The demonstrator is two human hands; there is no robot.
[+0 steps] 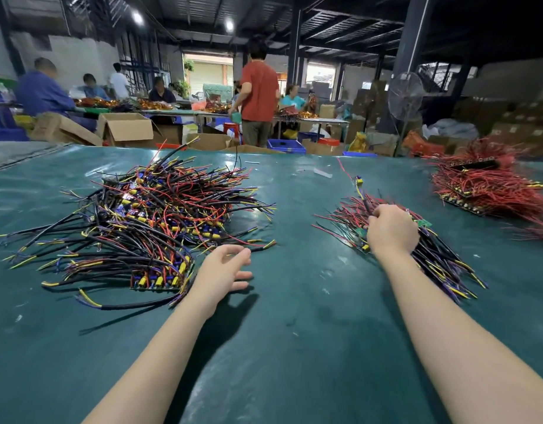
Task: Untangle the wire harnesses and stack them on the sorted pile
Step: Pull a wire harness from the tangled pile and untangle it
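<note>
On the green table cover (pixel 294 347), the work looked far from finished. The tangled heap of wire harnesses (pixel 147 221), black, red, yellow and purple leads knotted around small circuit boards, sprawled at ten o'clock from the person and was plainly the bigger mass. The sorted pile (pixel 423 249), at one o'clock, was much smaller, its leads lying roughly parallel and fanning toward four o'clock.

The right hand (pixel 392 229) rested on top of the sorted pile with its fingers curled shut over a harness there; whether it was pressing or gripping the bundle could not be told. The left hand (pixel 224 270) hovered just beside the near edge of the tangled heap, at its five o'clock corner, palm turned inward and fingers spread apart, holding nothing.

A separate stack of red-wired boards (pixel 490 185) sat at two o'clock, well apart from both.

Judging by the two piles, only a small share had been sorted, and most harnesses were left to pull free and stack.
</note>
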